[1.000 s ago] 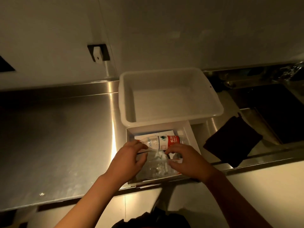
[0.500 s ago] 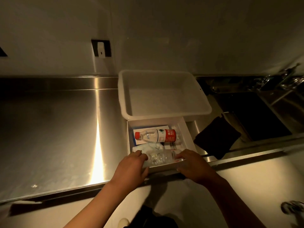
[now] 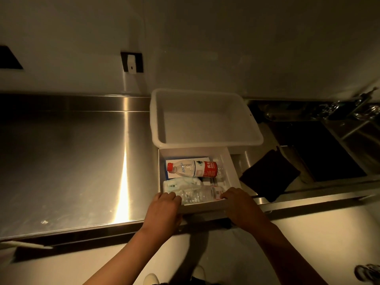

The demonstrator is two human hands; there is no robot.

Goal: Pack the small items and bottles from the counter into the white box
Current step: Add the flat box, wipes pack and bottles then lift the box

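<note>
While the steel bench (image 3: 72, 161) carries no loose items, the white box (image 3: 233, 167) sits at its front edge, below an empty tub (image 3: 205, 120), holding the red-capped bottle (image 3: 193, 169) and a clear one (image 3: 197, 194). The left hand (image 3: 162, 210) and right hand (image 3: 240, 204) grip its near wall, so packing seems done; next, probably a level lift.

2 bare forearms, no sleeves in view up to the frame's lower edge. Left hand (image 3: 163, 210) and right hand (image 3: 242, 206) without gloves, rings, or watch; wrists free of bands. Nails too dim to make out. Below, between the arms, 2 pale rounded shoe tips (image 3: 152, 279) and a patch of dark clothing, details lost in shadow.
</note>
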